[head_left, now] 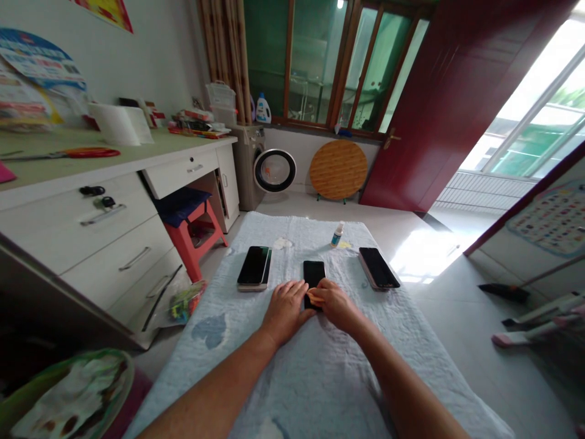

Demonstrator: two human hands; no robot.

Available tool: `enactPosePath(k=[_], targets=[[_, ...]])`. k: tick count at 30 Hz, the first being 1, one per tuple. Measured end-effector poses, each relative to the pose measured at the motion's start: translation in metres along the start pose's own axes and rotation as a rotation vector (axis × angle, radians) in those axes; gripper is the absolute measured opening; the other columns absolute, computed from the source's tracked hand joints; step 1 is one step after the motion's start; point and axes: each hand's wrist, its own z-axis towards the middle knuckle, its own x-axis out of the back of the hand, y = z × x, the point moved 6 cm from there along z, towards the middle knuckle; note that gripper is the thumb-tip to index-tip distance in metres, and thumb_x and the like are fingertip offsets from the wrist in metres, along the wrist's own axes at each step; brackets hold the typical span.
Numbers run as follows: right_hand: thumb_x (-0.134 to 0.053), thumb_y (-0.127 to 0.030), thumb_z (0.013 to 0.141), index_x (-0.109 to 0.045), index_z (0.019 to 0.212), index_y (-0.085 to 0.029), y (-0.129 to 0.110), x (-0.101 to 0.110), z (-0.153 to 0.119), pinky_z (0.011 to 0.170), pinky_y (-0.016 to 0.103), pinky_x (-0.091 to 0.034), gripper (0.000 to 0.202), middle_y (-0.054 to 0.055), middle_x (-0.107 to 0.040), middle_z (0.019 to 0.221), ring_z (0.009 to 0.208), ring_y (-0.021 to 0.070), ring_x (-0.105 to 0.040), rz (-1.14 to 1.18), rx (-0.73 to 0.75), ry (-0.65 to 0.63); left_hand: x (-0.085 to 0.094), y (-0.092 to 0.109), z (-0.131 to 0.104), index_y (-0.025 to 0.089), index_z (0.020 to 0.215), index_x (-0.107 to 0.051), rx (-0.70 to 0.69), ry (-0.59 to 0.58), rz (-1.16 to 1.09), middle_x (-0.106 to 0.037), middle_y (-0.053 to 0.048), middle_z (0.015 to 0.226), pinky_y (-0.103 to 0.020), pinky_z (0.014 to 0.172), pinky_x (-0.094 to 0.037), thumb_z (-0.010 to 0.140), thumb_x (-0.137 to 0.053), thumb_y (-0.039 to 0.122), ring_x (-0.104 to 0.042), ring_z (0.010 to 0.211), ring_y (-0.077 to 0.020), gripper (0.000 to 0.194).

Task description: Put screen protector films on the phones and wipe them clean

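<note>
A black smartphone lies screen up on the cloth-covered table in front of me. My left hand holds it steady, fingertips along its left edge and thumb by its lower end. Pressed onto the screen, an orange cloth is pinched in my right hand. To the left rests a small stack of phones, the top one with a dark screen. On the right side lies another dark-screened phone, seemingly with one more beneath it. A small spray bottle stands upright beyond the middle phone.
A pale blue patterned cloth covers the table. Left are a white desk, a red stool and a waste bin. Behind stand a washing machine with its door open and a round wooden tabletop.
</note>
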Motion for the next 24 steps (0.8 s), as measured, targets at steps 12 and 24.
enactPosePath(k=[12, 24], targets=[[-0.045, -0.019, 0.082, -0.071, 0.085, -0.017, 0.05, 0.031, -0.009, 0.068, 0.024, -0.036, 0.026, 0.006, -0.063, 0.081, 0.076, 0.0157, -0.056, 0.039, -0.308, 0.215, 0.006, 0.002, 0.001, 0.017, 0.128, -0.055, -0.002, 0.016, -0.039, -0.056, -0.014, 0.136, -0.049, 0.107, -0.034, 0.079, -0.07, 0.048, -0.049, 0.126, -0.0311, 0.06], [-0.049, -0.032, 0.076, -0.069, 0.079, -0.016, 0.06, 0.01, -0.014, 0.055, 0.022, -0.033, 0.025, 0.0, -0.059, 0.063, 0.061, 0.0137, -0.05, 0.391, -0.42, 0.189, 0.01, 0.003, 0.001, 0.018, 0.125, -0.057, 0.001, 0.036, -0.116, -0.064, -0.011, 0.124, -0.05, 0.106, -0.034, 0.075, -0.076, 0.036, -0.055, 0.117, -0.0295, 0.057]])
